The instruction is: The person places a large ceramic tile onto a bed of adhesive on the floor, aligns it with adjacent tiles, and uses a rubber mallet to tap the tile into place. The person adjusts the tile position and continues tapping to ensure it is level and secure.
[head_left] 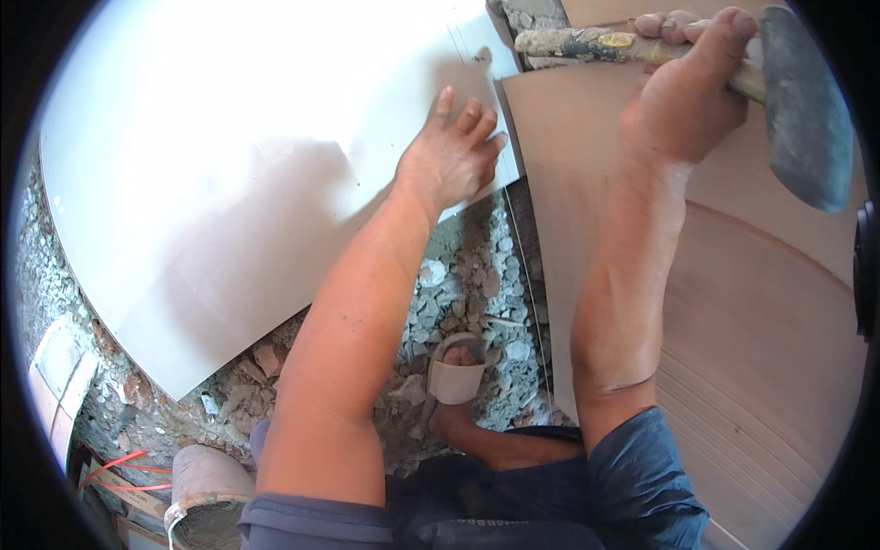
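Observation:
My right hand (692, 92) grips a mallet at the upper right, its fingers wrapped round the wooden handle (587, 43) close to the dark grey head (807, 115). The handle's stained end points left, over the edge where the tiles meet. Lower down and to the left, my left hand (456, 151) rests on a large glossy white tile (211, 101), near its right edge, with bent fingers spread apart. Nothing is held in it. A small dark mark shows on the tile just beyond my fingers.
Brown tiles (752, 302) cover the right side. A thin string (530, 275) runs beside them over rubble (458, 293), where a sandalled foot (458, 367) stands. At lower left are a bucket (209, 477) of grey mortar, orange straps (124, 467) and a tile piece (60, 390).

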The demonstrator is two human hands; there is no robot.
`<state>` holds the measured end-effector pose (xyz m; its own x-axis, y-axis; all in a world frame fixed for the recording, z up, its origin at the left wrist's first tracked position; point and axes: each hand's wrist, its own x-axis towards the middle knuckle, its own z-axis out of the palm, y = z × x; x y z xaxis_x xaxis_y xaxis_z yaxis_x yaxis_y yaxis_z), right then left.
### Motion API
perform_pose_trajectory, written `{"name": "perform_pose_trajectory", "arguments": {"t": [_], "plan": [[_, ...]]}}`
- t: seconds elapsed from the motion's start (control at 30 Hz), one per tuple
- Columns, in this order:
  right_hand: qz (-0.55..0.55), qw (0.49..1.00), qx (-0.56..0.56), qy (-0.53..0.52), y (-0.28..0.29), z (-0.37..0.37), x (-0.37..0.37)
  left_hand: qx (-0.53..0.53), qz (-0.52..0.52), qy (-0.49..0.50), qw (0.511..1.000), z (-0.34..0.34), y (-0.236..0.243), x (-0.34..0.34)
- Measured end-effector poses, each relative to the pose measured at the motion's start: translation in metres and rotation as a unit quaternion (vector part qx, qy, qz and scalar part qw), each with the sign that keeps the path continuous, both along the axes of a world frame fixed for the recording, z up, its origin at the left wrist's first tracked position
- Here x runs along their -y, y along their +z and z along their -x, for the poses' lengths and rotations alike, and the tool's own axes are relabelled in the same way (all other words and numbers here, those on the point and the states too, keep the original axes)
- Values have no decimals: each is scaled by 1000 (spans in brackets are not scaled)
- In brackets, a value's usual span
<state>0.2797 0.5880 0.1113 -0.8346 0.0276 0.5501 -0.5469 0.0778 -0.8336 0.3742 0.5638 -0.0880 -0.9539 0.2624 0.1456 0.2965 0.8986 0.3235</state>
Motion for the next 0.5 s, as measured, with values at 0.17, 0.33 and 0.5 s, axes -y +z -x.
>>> {"name": "perform_pose_trajectory", "arguments": {"t": [0.17,0.33,0.5], "plan": [[-83,996,-6,-44,-37,18,14,26,1,-8,1000,2,2,1],[-112,992,-4,-63,-55,22,16,42,-13,-19,999,1,5,3],[-119,992,-7,-44,-43,12,19,72,-5,-32,997,1,7,4]]}}
